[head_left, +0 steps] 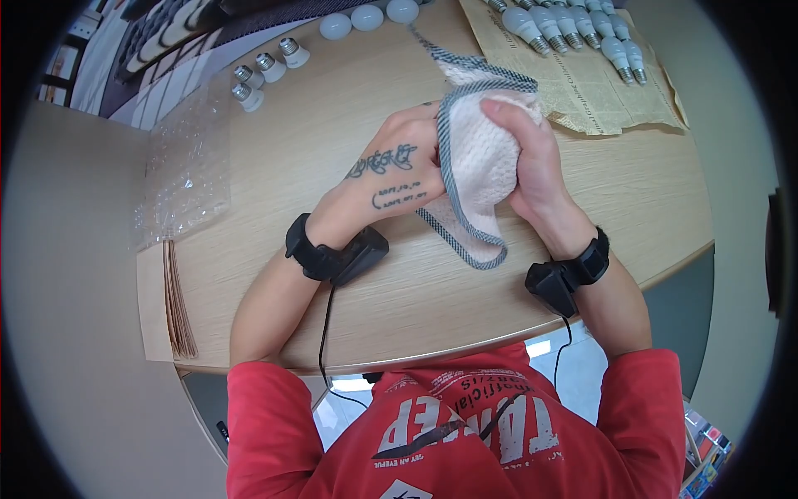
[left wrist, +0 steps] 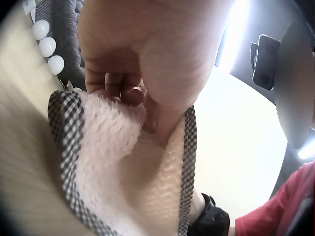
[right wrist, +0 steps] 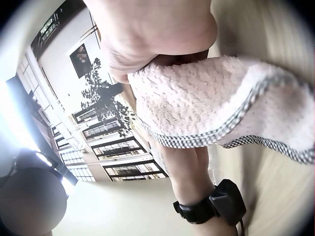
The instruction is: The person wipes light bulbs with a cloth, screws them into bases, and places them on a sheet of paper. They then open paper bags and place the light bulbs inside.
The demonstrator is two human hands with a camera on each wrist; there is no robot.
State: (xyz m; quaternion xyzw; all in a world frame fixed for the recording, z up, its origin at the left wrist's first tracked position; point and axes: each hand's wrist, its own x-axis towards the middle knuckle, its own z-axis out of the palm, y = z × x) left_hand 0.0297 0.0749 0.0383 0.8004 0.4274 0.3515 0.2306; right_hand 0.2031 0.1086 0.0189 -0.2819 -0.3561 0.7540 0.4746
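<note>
A pale pink fleecy cloth with a checked grey-and-white edge is bunched between both hands above the table. My left hand pinches it from the left, its fingertips mostly behind the fabric in the head view. In the left wrist view, the left thumb and curled fingers meet at the cloth's upper fold. My right hand grips the other side, thumb lying over the cloth. Loose corners of the cloth hang toward me and stick out at the far side. I cannot tell whether anything is wrapped inside it.
Several bulbs lie on a printed brown paper at the back right. Three white bulbs are at the back, and several stand base-up at back left. Clear bubble wrap and folded brown cardboard lie at the left edge.
</note>
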